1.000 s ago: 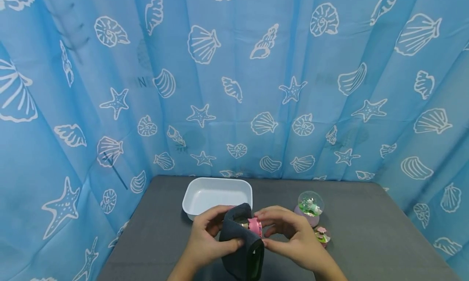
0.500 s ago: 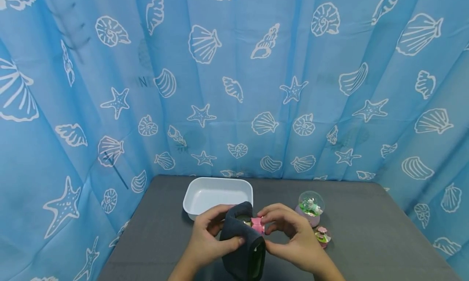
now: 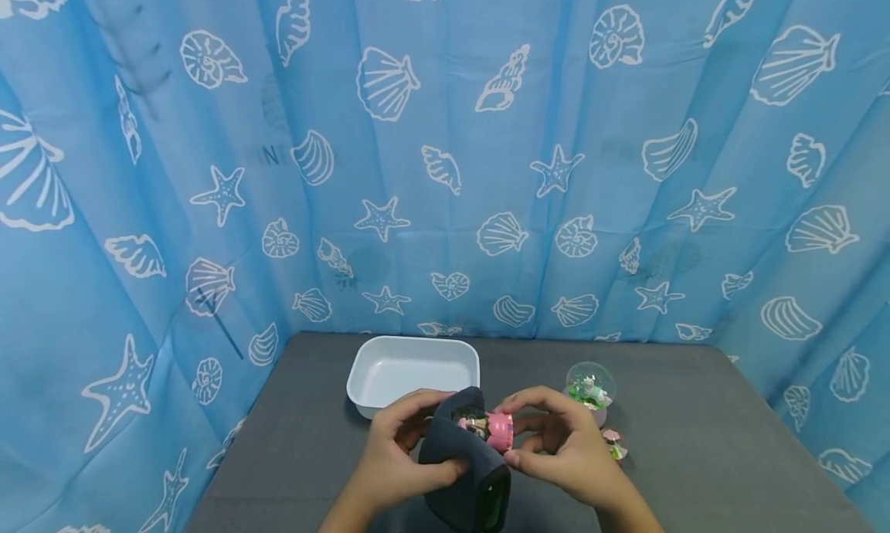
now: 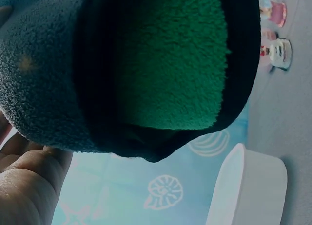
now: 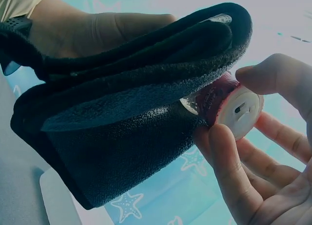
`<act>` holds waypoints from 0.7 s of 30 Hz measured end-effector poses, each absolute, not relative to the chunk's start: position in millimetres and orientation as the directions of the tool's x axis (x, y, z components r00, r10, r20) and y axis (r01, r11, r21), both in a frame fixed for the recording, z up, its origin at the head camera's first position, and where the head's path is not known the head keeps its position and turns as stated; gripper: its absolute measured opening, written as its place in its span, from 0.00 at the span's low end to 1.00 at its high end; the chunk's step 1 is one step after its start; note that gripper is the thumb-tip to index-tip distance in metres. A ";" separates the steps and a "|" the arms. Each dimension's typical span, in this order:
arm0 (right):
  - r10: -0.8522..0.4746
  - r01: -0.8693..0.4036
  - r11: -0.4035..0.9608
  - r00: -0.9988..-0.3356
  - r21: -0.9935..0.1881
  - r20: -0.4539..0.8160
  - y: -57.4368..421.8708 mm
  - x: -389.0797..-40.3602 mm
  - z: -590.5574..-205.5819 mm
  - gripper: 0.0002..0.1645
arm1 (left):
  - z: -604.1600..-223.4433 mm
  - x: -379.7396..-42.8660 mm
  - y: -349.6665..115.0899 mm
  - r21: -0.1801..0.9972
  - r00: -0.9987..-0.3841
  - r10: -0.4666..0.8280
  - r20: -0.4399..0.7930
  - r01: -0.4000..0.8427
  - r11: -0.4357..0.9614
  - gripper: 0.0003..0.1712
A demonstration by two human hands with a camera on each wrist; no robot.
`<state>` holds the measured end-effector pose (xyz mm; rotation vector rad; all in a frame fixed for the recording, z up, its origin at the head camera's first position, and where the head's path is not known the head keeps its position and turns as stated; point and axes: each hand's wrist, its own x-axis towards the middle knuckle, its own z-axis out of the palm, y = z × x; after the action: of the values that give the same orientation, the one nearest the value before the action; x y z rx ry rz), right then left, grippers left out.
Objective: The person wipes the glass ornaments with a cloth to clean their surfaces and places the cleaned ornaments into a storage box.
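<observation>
A small snow globe point(image 3: 499, 431) with a pink base lies on its side between the two hands, its glass end tucked into a fold of dark grey-blue cloth point(image 3: 452, 448). My left hand point(image 3: 399, 452) grips the cloth around the glass, thumb in front. Fingertips of my right hand point(image 3: 566, 444) hold the pink base from the right. In the right wrist view the white underside point(image 5: 241, 113) of the base faces out between thumb and fingers. The left wrist view shows the cloth's fuzzy green face point(image 4: 175, 64) inside a black border.
A white plastic basin point(image 3: 361, 390) stands behind the left hand on the grey table point(image 3: 723, 440). Beyond the right hand are a larger snow globe point(image 3: 589, 386) with a lilac base and a small pink figurine piece point(image 3: 612, 444). A blue shell-print curtain point(image 3: 445, 193) hangs behind.
The pink base has turned and shifted slightly to the right, with more of the figure inside the globe showing. The cloth has moved slightly right; the left hand stays around it.
</observation>
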<state>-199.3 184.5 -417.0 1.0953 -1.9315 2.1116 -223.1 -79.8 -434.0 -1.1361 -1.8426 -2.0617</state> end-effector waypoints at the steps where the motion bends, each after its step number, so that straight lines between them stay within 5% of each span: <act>1: -0.397 -0.500 -0.202 -0.744 -0.842 0.537 184.6 -199.3 -416.9 0.26 | -434.1 -223.1 -79.7 0.785 -0.699 0.360 0.618 0.574 -0.234 0.34; 21: -0.450 -0.409 -0.165 -0.778 -0.897 0.438 187.3 -196.6 -413.7 0.13 | -435.8 -221.7 -77.2 0.772 -0.686 0.359 0.634 0.589 -0.238 0.33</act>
<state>-196.6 187.3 -413.7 1.0551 -2.0485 2.1795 -221.7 -77.2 -435.8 -1.1562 -1.8248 -2.0427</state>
